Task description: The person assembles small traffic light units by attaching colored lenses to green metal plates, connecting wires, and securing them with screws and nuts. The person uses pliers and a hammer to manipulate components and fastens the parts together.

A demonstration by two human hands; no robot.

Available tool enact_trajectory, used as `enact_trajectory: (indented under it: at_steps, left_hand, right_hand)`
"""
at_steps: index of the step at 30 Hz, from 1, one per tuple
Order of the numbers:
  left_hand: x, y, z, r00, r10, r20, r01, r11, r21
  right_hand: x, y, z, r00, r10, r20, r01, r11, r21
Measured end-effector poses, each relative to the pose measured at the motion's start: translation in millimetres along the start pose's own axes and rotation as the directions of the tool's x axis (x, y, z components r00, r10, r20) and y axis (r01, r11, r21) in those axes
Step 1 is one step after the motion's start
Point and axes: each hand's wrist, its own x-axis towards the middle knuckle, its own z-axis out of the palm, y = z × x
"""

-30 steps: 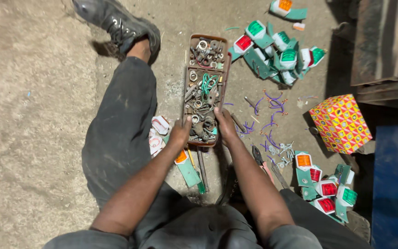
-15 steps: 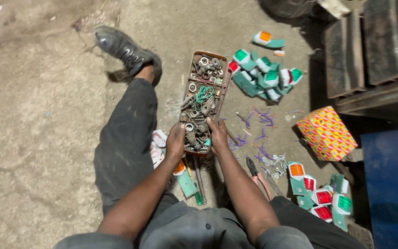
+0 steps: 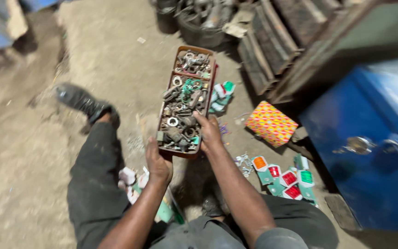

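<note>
A long brown tray (image 3: 210,73) is lifted off the ground in front of me. It is full of several metal nuts, washers, rings and a green coil. My left hand (image 3: 157,162) grips the tray's near left corner. My right hand (image 3: 209,133) grips the near right edge, thumb over the rim. Below the tray my legs in dark trousers and a black shoe (image 3: 83,101) stretch across the dirt floor.
Small green, red and orange packets (image 3: 285,177) lie on the ground at my right, more packets (image 3: 134,182) by my left thigh. A yellow and pink patterned box (image 3: 271,123) sits beside a blue metal cabinet (image 3: 374,152). Dark stacked crates (image 3: 272,41) and buckets stand behind.
Both hands have raised the tray off the floor toward me. The view has swung right, bringing the blue cabinet and stacked crates into sight.
</note>
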Motion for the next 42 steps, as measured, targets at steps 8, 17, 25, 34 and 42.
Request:
enact_trajectory:
  at_steps: [8,17,25,34,42]
  left_hand:
    - [14.7,4.2,119.5,0.907,0.248,0.341,-0.307,0.943,0.130]
    - [64.1,-15.2,291.2,0.887,0.111,0.448,0.004,0.969,-0.249]
    - [123.3,-62.5,348.0,0.896,0.008,0.443,0.120,0.958,-0.259]
    - [180.6,-94.1,411.8,0.905,0.048,0.424,0.001,0.994,-0.113]
    - [245.9,-83.8,457.3,0.924,-0.096,0.369,0.028,0.982,0.185]
  right_hand:
    - [7.2,-124.5,16.0,0.987,-0.158,0.019,0.156,0.984,0.081]
    - [69.3,-260.0,26.0,0.896,-0.433,-0.097,0.441,0.892,0.097]
    - [120.9,-312.0,4.5,0.817,-0.508,-0.272,0.535,0.845,0.028]
    - [139.8,-354.7,-41.0,0.884,-0.409,-0.227,0.415,0.910,-0.021]
    - [-81.2,-473.0,-271.2,0.628,-0.737,0.250,-0.382,-0.572,-0.726]
